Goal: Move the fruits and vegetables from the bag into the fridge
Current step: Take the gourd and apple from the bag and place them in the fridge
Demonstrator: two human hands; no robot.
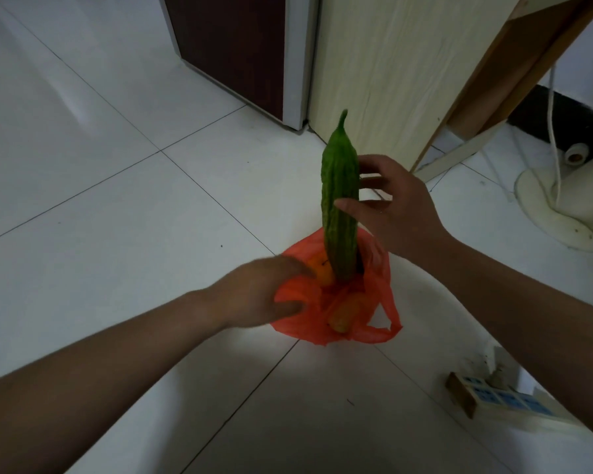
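An orange-red plastic bag (377, 278) sits on the white tiled floor. A long green bitter gourd (339, 200) stands upright out of its mouth, stem end up. My right hand (394, 203) grips the gourd at mid-length with thumb and fingers. My left hand (267, 292) pinches the bag's left rim. Inside the bag an orange fruit (322, 270) lies next to the gourd's lower end, and a yellowish fruit (343, 316) lies lower down. The dark red fridge (233, 46) with a white edge stands at the top, door shut.
A pale wooden cabinet side (391, 73) rises right of the fridge. A white fan base (569, 206) with a cord stands at the right. A power strip (493, 398) lies on the floor at the lower right.
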